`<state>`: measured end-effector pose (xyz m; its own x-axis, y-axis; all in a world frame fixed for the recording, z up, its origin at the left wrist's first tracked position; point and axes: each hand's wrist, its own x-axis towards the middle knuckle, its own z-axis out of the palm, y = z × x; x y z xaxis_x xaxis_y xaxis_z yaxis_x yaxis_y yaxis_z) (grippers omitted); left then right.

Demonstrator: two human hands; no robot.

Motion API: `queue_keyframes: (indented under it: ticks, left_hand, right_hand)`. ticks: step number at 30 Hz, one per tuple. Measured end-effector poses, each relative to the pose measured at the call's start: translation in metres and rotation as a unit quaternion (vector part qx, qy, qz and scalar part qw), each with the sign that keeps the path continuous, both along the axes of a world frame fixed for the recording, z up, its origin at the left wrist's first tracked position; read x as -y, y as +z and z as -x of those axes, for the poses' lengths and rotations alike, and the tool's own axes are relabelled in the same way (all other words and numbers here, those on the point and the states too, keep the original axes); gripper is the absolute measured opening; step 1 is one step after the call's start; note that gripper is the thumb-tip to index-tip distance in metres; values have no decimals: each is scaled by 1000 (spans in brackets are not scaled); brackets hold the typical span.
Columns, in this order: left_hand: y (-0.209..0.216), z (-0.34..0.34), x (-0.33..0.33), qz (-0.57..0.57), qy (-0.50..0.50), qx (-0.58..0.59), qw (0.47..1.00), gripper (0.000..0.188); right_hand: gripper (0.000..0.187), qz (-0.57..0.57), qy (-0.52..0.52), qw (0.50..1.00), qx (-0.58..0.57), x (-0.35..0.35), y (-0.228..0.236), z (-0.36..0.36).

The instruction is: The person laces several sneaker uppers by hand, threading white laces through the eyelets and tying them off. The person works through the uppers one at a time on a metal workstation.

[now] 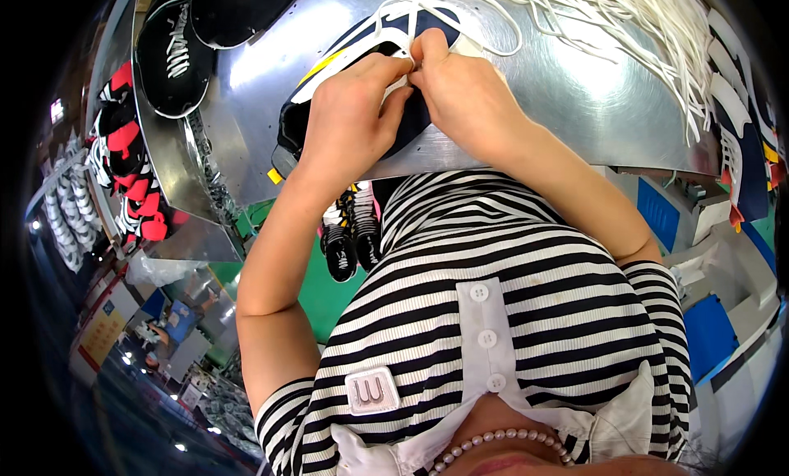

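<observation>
A navy, white and yellow shoe upper (335, 61) lies on the metal table in front of me, partly covered by my hands. White shoelace (412, 22) runs over its front, and one length loops onto the tabletop to the right. My left hand (352, 106) is over the shoe opening, its thumb and fingers pinched at the lace. Close against it, my right hand (468, 94) is also closed on the lace, fingertips meeting the left ones. The exact grip between the fingertips is partly hidden.
A metal table (246, 106) holds a heap of loose white laces (649, 32) at the far right. Black shoes (173, 61) stand at the left edge, with red and black pieces (136, 168) beyond. More uppers (744, 135) hang at right; black laced shoes (352, 233) are below the table edge.
</observation>
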<state>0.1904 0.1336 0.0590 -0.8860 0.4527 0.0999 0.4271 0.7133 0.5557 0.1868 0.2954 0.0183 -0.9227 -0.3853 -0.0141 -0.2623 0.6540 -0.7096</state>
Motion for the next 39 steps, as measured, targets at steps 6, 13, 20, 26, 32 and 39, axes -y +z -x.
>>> queue_keyframes:
  ticks: [6, 13, 20, 26, 32, 39]
  left_hand:
    - [13, -38, 25, 111, -61, -210, 969, 25]
    - [17, -21, 26, 78, -44, -139, 986, 24]
    - [37, 5, 48, -147, 206, 527, 811, 61]
    - [12, 12, 44, -243, 166, 499, 815, 33]
    - [-25, 24, 51, -129, 208, 165, 956, 20]
    - [-13, 21, 40, -184, 140, 149, 961, 19]
  right_hand:
    - [20, 192, 49, 975, 105, -82, 59, -13]
    - [31, 222, -23, 957, 188, -63, 41, 68]
    - [41, 272, -107, 951, 104, -37, 17, 46]
    - [40, 290, -120, 941, 126, -22, 17, 36]
    - [37, 311, -181, 902, 240, -27, 15, 38]
    - [37, 296, -153, 906, 260, -32, 22, 36]
